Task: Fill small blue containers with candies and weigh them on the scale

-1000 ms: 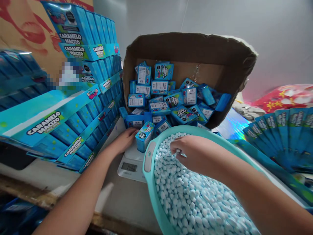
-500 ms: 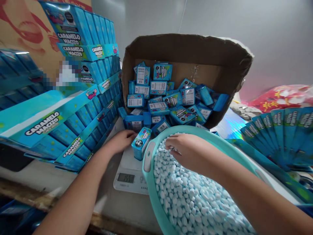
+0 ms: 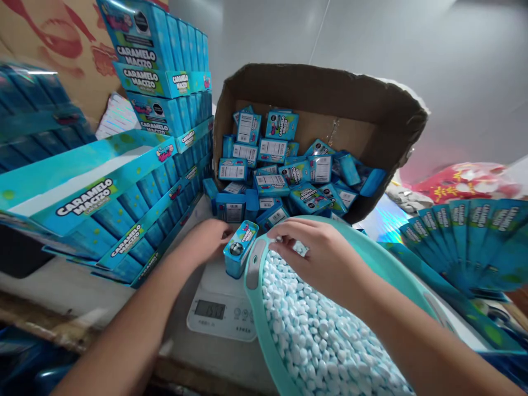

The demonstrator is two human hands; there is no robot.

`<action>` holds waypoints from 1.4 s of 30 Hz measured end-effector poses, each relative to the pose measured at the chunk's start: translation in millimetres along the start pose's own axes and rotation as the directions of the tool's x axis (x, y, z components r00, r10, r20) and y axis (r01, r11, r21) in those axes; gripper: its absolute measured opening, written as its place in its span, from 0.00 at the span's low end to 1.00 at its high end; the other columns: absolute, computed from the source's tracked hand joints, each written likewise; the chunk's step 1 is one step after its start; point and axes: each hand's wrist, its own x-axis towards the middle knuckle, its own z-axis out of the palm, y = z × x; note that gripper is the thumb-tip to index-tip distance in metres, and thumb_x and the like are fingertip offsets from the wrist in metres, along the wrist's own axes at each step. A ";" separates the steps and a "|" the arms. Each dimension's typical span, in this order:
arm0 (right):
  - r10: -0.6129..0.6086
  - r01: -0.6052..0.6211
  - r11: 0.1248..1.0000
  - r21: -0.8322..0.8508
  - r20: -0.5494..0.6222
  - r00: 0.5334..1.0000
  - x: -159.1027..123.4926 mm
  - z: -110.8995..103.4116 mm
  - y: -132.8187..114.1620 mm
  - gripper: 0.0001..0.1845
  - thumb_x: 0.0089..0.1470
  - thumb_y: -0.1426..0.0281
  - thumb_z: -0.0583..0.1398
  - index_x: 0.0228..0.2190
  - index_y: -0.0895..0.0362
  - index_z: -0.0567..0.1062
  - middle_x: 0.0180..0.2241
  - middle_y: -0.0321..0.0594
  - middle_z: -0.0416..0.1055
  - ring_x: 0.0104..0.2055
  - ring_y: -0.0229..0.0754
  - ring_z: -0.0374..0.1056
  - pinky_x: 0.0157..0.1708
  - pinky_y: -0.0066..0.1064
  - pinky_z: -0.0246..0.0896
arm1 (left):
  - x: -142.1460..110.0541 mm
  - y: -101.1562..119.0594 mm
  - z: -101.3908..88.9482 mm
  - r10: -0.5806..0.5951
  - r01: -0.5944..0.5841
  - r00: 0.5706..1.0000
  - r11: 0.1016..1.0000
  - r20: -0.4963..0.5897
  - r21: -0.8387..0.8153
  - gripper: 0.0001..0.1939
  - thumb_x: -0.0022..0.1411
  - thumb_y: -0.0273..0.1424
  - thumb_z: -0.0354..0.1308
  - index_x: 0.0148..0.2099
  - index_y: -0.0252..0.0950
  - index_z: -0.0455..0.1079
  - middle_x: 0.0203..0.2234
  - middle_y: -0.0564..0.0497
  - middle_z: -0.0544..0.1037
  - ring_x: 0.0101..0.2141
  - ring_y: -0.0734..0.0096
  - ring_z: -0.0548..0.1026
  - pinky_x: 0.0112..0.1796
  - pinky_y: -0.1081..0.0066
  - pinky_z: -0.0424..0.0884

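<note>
A small blue candy tin (image 3: 241, 248) stands upright on the white digital kitchen scale (image 3: 223, 319), its printed top facing me. My left hand (image 3: 209, 239) is closed at the tin's left side, its fingers curled; what they hold, if anything, is hidden. My right hand (image 3: 317, 247) is pinched above the near-left rim of the turquoise basin (image 3: 264, 330), close to the tin. Pale blue candies (image 3: 325, 335) fill the basin, and a few show at the fingers of that hand. The scale display is lit, but its digits are blurred.
A tipped cardboard box (image 3: 322, 88) behind the scale holds many blue tins (image 3: 272, 181). Stacked display trays of tins (image 3: 165, 99) rise at the left, beside an open tray (image 3: 82, 181). Blue printed cards (image 3: 466, 242) fan out at the right. A red bag (image 3: 474, 179) lies behind.
My right hand has lifted from the candies and moved left to the basin's rim near the tin. My left hand stays beside the tin. The view has shifted slightly.
</note>
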 end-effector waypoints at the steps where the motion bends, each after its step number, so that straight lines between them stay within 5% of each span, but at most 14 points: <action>1: -0.035 0.034 0.999 -0.002 -0.027 0.999 1.2 3.9 -2.4 0.06 0.65 0.72 0.59 0.40 0.54 0.77 0.40 0.37 0.77 0.41 0.38 0.72 0.40 0.28 0.63 | -0.9 1.3 0.0 0.009 -0.008 0.999 1.000 -0.038 0.019 0.12 0.58 0.39 0.59 0.32 0.36 0.79 0.33 0.44 0.83 0.37 0.58 0.79 0.35 0.71 0.69; 6: -0.215 0.217 0.969 -0.121 0.030 0.976 12.0 21.9 -17.5 0.10 0.67 0.73 0.55 0.43 0.57 0.76 0.41 0.44 0.77 0.40 0.42 0.72 0.40 0.33 0.65 | -2.5 -2.6 -3.6 0.072 -0.044 0.955 0.994 -0.287 0.105 0.17 0.68 0.38 0.50 0.41 0.36 0.78 0.42 0.43 0.81 0.46 0.56 0.77 0.45 0.65 0.69; 10: -0.177 0.200 0.968 -0.151 0.153 0.972 19.2 28.4 -27.2 0.11 0.66 0.75 0.55 0.44 0.56 0.76 0.41 0.45 0.76 0.42 0.44 0.72 0.40 0.34 0.65 | -0.9 -10.6 -5.8 0.097 -0.048 0.910 0.990 -0.404 0.130 0.15 0.69 0.38 0.51 0.43 0.36 0.76 0.43 0.44 0.80 0.47 0.55 0.76 0.48 0.62 0.69; 13: -0.115 0.131 0.984 -0.120 0.128 0.985 21.6 31.7 -27.2 0.12 0.66 0.73 0.56 0.48 0.54 0.76 0.44 0.45 0.77 0.44 0.45 0.73 0.42 0.35 0.67 | 0.1 -13.6 -3.4 0.080 -0.027 0.895 0.992 -0.439 0.124 0.15 0.69 0.38 0.52 0.44 0.37 0.77 0.43 0.44 0.80 0.47 0.54 0.76 0.47 0.62 0.70; 17: -0.042 0.046 0.997 -0.066 0.060 0.997 22.6 38.0 -24.7 0.18 0.64 0.72 0.60 0.55 0.52 0.72 0.47 0.43 0.77 0.46 0.45 0.74 0.44 0.35 0.69 | 1.6 -14.3 1.1 0.042 0.001 0.892 0.996 -0.449 0.094 0.15 0.69 0.39 0.52 0.45 0.37 0.77 0.44 0.44 0.81 0.47 0.53 0.77 0.46 0.62 0.71; 23: -0.116 0.120 0.983 -0.136 0.036 0.993 16.3 26.2 -18.0 0.18 0.67 0.70 0.55 0.57 0.52 0.70 0.53 0.46 0.74 0.51 0.45 0.73 0.47 0.36 0.68 | 3.4 -15.1 3.2 -0.001 0.030 0.892 0.998 -0.452 0.057 0.16 0.69 0.39 0.53 0.48 0.36 0.77 0.46 0.44 0.81 0.48 0.54 0.77 0.48 0.61 0.71; 26: 0.086 -0.046 0.951 -0.307 0.120 0.989 9.0 6.3 -1.8 0.11 0.66 0.65 0.56 0.43 0.53 0.78 0.43 0.43 0.77 0.41 0.47 0.74 0.39 0.37 0.67 | 4.3 -18.5 1.7 -0.022 0.054 0.893 0.997 -0.449 0.058 0.16 0.69 0.40 0.53 0.49 0.37 0.77 0.47 0.45 0.81 0.49 0.54 0.77 0.48 0.61 0.71; 29: 0.287 -0.163 0.923 -0.349 0.340 0.895 1.4 -5.1 18.3 0.13 0.61 0.57 0.61 0.38 0.53 0.79 0.38 0.43 0.77 0.38 0.48 0.72 0.35 0.36 0.64 | 6.7 -23.2 0.9 -0.036 0.067 0.905 0.996 -0.424 0.057 0.16 0.69 0.41 0.53 0.47 0.38 0.78 0.47 0.45 0.81 0.49 0.54 0.77 0.48 0.62 0.71; 33: 0.288 -0.141 0.936 -0.323 0.468 0.835 -4.9 -3.0 27.5 0.17 0.56 0.55 0.64 0.41 0.53 0.78 0.41 0.44 0.75 0.41 0.50 0.70 0.37 0.38 0.63 | 10.3 -28.3 3.8 -0.045 0.070 0.923 0.996 -0.383 0.052 0.15 0.68 0.40 0.53 0.46 0.39 0.78 0.46 0.46 0.81 0.48 0.55 0.77 0.48 0.62 0.71; 38: 0.333 -0.175 0.927 -0.332 0.512 0.792 -10.3 0.5 19.2 0.09 0.51 0.65 0.65 0.36 0.51 0.76 0.38 0.41 0.76 0.35 0.47 0.70 0.31 0.35 0.59 | 12.8 -32.0 8.9 -0.054 0.079 0.938 0.995 -0.341 0.058 0.16 0.69 0.41 0.53 0.47 0.39 0.78 0.46 0.46 0.81 0.47 0.56 0.77 0.45 0.64 0.71; 42: 0.327 -0.175 0.928 -0.328 0.496 0.804 -13.5 1.3 22.2 0.02 0.53 0.71 0.62 0.30 0.52 0.75 0.31 0.39 0.75 0.30 0.43 0.68 0.27 0.33 0.54 | 13.1 -32.3 9.7 -0.063 0.093 0.947 0.992 -0.314 0.083 0.15 0.68 0.40 0.53 0.46 0.39 0.78 0.46 0.46 0.81 0.46 0.56 0.77 0.43 0.64 0.71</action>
